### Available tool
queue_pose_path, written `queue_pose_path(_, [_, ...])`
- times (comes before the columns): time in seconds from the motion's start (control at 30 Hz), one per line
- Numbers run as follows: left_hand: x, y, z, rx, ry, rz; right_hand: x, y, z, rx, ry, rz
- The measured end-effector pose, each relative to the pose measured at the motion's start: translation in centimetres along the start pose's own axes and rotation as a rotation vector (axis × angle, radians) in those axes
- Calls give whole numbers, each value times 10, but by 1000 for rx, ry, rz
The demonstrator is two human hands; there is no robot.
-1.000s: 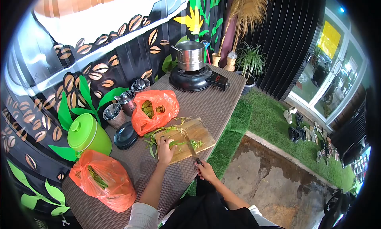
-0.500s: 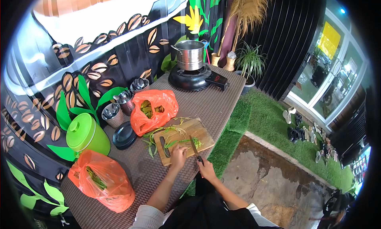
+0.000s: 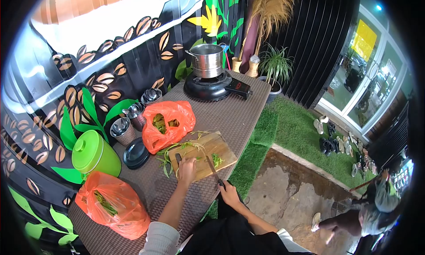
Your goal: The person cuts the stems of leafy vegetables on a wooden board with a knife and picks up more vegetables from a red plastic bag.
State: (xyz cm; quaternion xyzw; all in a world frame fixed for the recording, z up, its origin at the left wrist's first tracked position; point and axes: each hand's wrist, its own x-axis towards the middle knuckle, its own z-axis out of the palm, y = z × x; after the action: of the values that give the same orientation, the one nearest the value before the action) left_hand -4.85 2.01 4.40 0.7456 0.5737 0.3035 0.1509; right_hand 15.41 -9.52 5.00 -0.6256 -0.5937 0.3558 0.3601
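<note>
My right hand (image 3: 229,194) is wrapped round the black handle of a knife (image 3: 213,168), whose blade reaches over the wooden cutting board (image 3: 224,146). A small heap of chopped greens (image 3: 217,159) lies on the board to the right of the blade. My left hand (image 3: 187,167) is over the board's left part, near its handle slot; what its fingers hold, if anything, is too small to tell. Long green stems (image 3: 191,145) lie across the board's upper left edge. Just behind is an open orange bag (image 3: 183,115) with greens inside.
A second orange bag (image 3: 128,210) stands at the table's near left, beside a green lidded container (image 3: 106,155). Dark plates (image 3: 136,153) and cups of cutlery (image 3: 125,132) line the wall. A steel pot (image 3: 207,62) sits on a black stove (image 3: 206,88). A person (image 3: 369,215) is at the lower right.
My left hand has moved left, away from the knife and the chopped greens. The knife has shifted slightly left. A person has come into view at the lower right.
</note>
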Motion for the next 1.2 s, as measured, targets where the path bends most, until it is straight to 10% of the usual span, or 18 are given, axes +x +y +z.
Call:
queue_pose_path(0.13, [-11,2,4,92,242,5,14,13,-1,-76,52,-5])
queue_pose_path(1.2, [-9,41,63,-272,225,-6,54,-12,-6,-466,-57,101])
